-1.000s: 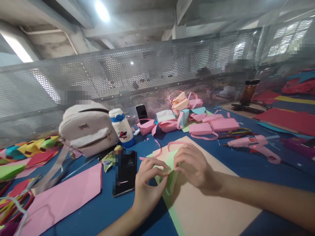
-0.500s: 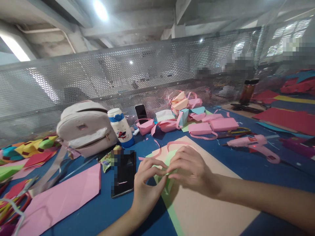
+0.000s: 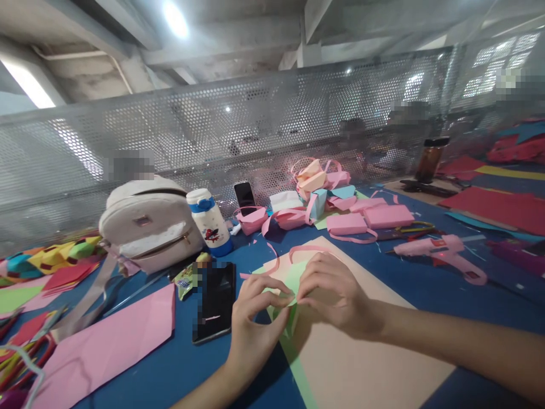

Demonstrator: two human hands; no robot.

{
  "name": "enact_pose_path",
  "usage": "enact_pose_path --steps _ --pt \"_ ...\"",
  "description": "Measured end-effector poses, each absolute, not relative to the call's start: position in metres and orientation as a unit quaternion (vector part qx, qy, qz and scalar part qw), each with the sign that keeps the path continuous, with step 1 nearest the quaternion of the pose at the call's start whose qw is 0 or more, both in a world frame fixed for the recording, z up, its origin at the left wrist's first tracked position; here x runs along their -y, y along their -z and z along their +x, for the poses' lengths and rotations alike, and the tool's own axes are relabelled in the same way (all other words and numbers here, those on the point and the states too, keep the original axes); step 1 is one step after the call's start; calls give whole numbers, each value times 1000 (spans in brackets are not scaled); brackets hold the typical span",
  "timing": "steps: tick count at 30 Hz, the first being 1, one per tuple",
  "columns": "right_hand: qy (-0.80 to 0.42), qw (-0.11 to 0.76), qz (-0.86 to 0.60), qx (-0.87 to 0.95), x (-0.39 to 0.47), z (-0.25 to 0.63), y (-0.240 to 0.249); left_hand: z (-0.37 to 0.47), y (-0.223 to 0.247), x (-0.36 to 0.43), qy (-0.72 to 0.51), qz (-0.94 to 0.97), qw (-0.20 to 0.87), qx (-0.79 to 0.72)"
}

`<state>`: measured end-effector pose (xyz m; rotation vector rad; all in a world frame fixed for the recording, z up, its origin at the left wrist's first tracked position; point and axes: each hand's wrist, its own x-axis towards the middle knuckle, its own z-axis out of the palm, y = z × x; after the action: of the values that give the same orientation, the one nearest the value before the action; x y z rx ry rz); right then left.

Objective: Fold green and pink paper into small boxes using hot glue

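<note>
Between both hands is a light green paper piece (image 3: pixel 293 279), partly folded and partly hidden by the fingers. My left hand (image 3: pixel 260 318) pinches its edge between thumb and fingertips. My right hand (image 3: pixel 334 292) pinches the same piece just to the right, its fingertips almost touching the left ones. Beneath them lie peach sheets (image 3: pixel 361 358) with a green sheet (image 3: pixel 300 378) showing along their left edge. Curved pink strips (image 3: pixel 313 248) rest behind the hands.
Left of my hands lie a black phone (image 3: pixel 217 301) and pink paper (image 3: pixel 114 341). A backpack (image 3: pixel 149 227) and a bottle (image 3: pixel 210 221) stand behind. Pink folded boxes (image 3: pixel 388 216) are at the back; a pink glue gun (image 3: pixel 443 253) lies right.
My right hand's fingertips have shifted slightly right and curled, and more of the green paper shows between the hands. My left hand has barely moved.
</note>
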<state>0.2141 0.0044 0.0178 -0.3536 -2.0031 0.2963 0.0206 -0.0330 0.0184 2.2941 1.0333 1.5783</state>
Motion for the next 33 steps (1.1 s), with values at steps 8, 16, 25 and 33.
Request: enact_pose_path --steps 8,16,25,33 --pt "-78 514 -128 844 -12 218 -18 19 -20 35 -528 770 88 -347" --pt "-139 552 -165 805 -16 221 -14 16 -18 32 -537 755 84 -366" --pt "-153 506 -157 834 -10 215 -12 15 -15 31 -525 765 79 -364" --pt "-212 525 -184 804 -6 214 -11 16 -15 30 -519 775 76 -353"
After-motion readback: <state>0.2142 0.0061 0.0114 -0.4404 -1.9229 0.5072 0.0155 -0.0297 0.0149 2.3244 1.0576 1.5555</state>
